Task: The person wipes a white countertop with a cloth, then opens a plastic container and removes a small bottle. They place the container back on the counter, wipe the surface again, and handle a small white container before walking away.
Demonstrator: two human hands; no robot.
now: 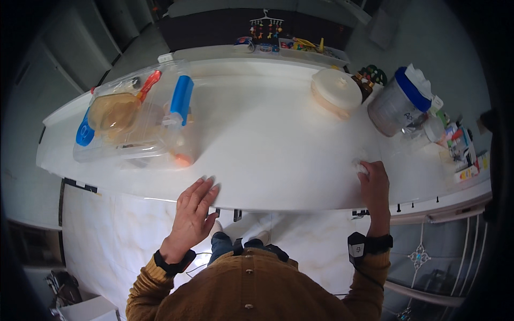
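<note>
In the head view, my right hand [375, 180] pinches a crumpled white tissue [360, 165] against the glossy white countertop [257, 160]. My left hand [196, 208] rests its fingertips on the counter's front edge, holding nothing, with the fingers slightly spread and the thumb apart. Up and left of it sits a clear plastic storage box [136, 148] with a blue latch [182, 96]. On or in the box lie an amber-coloured tub [114, 114] and a red-handled item [150, 83]; the clear plastic makes it hard to tell which.
A cream lidded pot [337, 90] stands at the back right. Beside it is a clear canister [395, 108] with a blue rim and white tissue sticking out. Small bottles and boxes [461, 148] crowd the right end. Beyond the counter, a tray of toys [313, 50] lies below a hanging mobile [266, 26].
</note>
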